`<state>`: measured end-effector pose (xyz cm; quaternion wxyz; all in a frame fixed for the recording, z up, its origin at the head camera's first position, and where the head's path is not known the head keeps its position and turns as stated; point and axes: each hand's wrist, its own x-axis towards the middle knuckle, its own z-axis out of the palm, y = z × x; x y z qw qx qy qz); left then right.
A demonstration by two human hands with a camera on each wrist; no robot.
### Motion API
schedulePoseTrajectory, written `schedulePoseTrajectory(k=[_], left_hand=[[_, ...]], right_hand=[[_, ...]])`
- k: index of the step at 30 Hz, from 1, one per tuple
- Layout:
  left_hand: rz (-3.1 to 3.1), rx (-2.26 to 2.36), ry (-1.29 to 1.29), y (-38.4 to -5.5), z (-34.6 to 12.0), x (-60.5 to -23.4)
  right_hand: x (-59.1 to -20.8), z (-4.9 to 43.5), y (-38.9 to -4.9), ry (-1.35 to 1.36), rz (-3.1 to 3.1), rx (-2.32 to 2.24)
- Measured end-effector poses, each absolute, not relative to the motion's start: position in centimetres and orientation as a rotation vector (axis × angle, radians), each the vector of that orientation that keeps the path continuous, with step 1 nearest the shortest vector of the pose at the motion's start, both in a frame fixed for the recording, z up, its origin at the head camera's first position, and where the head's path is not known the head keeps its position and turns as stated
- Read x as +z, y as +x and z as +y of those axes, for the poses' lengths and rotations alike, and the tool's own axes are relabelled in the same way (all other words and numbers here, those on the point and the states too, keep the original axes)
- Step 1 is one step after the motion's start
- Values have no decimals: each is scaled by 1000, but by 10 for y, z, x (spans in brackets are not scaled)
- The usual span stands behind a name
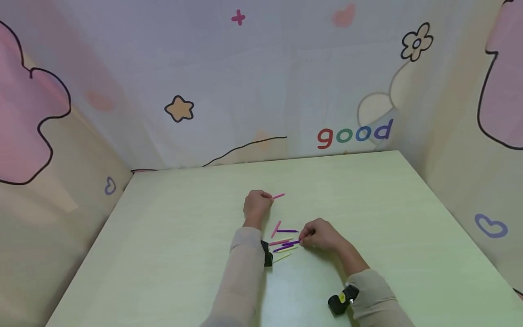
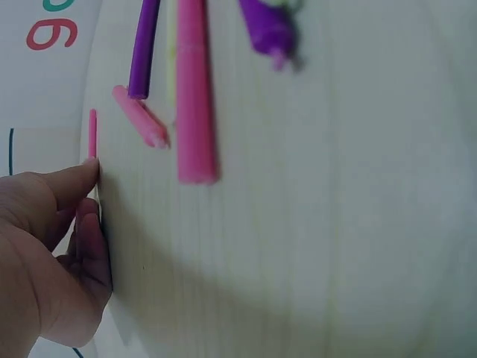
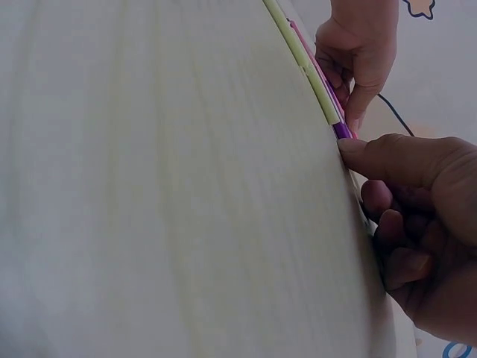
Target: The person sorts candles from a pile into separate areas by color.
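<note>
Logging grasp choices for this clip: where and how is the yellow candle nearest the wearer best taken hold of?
Probably pinch the yellow candle across its right end, coming from the right: it is thin and lies flat on the table, and in the head view its left end sits close to the left wrist's black camera.

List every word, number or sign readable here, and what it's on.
"good" in coloured letters, on the backdrop.
"+" in pink, higher on the backdrop.
Yellow patch on the right wrist's black device: any print is too small to read.
Coloured sticks: no legible text.
</note>
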<state>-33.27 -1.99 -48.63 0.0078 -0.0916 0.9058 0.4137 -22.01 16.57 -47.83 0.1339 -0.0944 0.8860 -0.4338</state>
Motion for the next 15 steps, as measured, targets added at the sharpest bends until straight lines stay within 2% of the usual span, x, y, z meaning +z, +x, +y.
schedulePoseTrajectory(k=[10, 15], left_hand=[[2714, 1535, -225, -325, -26, -480], [2671, 1594, -200, -319, -32, -478]], right_hand=[[-482, 170, -222, -348, 2574, -1268], [-483, 168, -221, -297, 2576, -1263]])
